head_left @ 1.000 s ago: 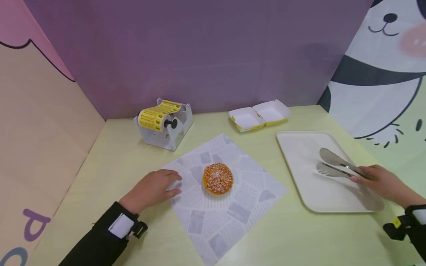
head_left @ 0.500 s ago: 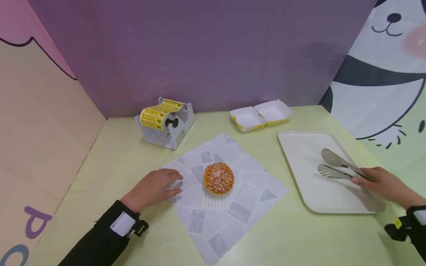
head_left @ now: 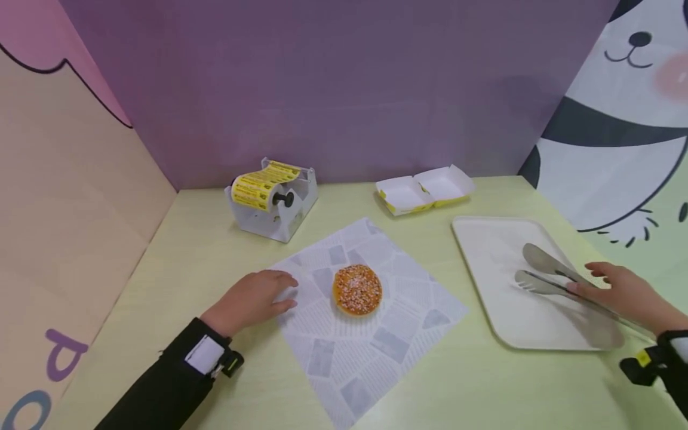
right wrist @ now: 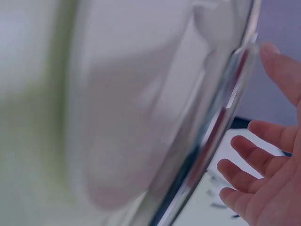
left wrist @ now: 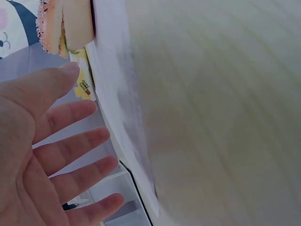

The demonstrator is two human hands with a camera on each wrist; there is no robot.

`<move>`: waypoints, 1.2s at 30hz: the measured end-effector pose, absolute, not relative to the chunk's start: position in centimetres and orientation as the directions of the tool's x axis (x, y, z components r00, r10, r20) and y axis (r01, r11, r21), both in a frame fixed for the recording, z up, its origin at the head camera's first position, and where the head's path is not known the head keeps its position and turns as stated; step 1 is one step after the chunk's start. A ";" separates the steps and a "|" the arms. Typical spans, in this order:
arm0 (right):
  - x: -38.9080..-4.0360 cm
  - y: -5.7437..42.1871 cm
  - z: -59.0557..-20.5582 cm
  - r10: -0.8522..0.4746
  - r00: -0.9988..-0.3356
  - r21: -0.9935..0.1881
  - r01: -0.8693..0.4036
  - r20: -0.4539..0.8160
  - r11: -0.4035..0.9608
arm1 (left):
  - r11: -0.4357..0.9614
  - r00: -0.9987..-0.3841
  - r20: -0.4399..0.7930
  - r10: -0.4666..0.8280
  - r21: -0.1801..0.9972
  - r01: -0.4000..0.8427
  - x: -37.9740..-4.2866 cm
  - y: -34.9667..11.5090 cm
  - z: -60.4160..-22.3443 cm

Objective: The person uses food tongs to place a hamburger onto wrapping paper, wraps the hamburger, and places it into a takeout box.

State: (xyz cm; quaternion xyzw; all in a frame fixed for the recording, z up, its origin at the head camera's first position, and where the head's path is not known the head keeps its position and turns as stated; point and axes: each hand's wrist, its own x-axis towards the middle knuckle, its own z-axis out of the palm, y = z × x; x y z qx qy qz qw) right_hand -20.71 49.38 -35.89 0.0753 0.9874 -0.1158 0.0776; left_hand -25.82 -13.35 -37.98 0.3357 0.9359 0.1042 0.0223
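Observation:
A seeded burger [head_left: 357, 289] sits on a sheet of newspaper-print wrapping paper [head_left: 387, 346] in the head view; from the left wrist, filling shows between its bun halves [left wrist: 77, 23]. My left hand [head_left: 252, 301] is at the paper's left corner, fingers loosely bent and apart, holding nothing. Metal serving tongs [head_left: 537, 258], one end a flat paddle and the other fork-like, lie spread across the right-hand tray [head_left: 510, 319]. Beside their handle, my right hand [head_left: 623, 292] has its fingers spread. The right wrist view shows the thumb tip close to the tongs' metal and the palm bare.
Behind the paper, at left, stands a label dispenser [head_left: 274, 200] with a yellow roll. An unfolded white and yellow carton [head_left: 424, 191] lies near the purple back wall [head_left: 344, 89]. Side walls bound the pale table [head_left: 177, 275].
My right hand has let go of the tongs, its fingers opening away from the handle, and the tongs have sprung wider. The left hand stays by the paper; the head view shifts slightly.

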 end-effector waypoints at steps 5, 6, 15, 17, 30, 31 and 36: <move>-22.3 46.1 -33.6 0.082 -0.989 -0.258 0.111 -0.119 0.960 | 0.753 -0.778 0.041 0.626 0.226 0.618 -26.3 -13.3 -37.8; -22.7 45.3 -33.2 0.062 -0.992 -0.275 0.091 -0.111 0.957 | 0.755 -0.782 0.045 0.622 0.228 0.614 -26.5 -13.2 -37.8; -27.4 35.3 -32.2 -0.177 -0.984 -0.412 -0.164 0.006 0.896 | 0.771 -0.801 0.036 0.597 0.251 0.586 -29.5 -10.7 -36.5; -28.2 33.0 -32.5 -0.224 -0.974 -0.491 -0.179 -0.034 0.853 | 0.770 -0.807 0.030 0.590 0.278 0.574 -30.3 -10.0 -36.5; -32.4 24.8 -36.2 -0.264 -0.903 -0.762 0.099 -0.339 0.640 | 0.791 -0.865 -0.101 0.491 0.468 0.394 -34.7 -6.0 -38.2; -32.7 24.6 -36.4 -0.258 -0.903 -0.762 0.108 -0.344 0.639 | 0.793 -0.869 -0.113 0.481 0.478 0.377 -35.0 -5.9 -38.3; -33.6 23.5 -36.2 -0.241 -0.906 -0.756 0.119 -0.348 0.644 | 0.796 -0.887 -0.123 0.446 0.507 0.330 -36.0 -5.7 -38.2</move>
